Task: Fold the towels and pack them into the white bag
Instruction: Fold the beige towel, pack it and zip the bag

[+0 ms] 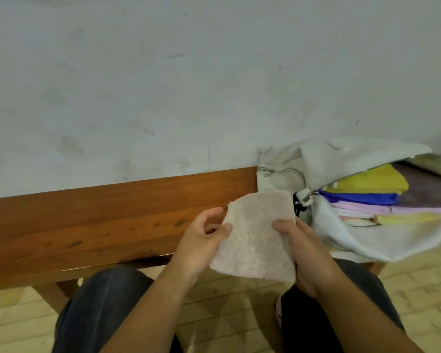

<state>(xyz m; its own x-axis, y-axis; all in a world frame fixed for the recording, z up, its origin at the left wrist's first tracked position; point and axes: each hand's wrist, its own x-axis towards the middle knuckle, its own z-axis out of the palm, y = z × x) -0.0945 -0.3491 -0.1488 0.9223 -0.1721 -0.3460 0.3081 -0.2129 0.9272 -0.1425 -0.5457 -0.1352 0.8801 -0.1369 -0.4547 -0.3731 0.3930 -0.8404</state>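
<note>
A folded pinkish towel [257, 233] is held up over the front edge of the wooden bench [112, 215]. The left hand [201, 235] pinches its left edge with the thumb, and the right hand [303, 245] grips its right edge, fingers hidden behind. The open white bag [341, 159] lies at the bench's right end, with folded towels [367, 184] stacked inside.

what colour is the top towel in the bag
Mustard yellow; the top towel shows best in the head view.
</note>
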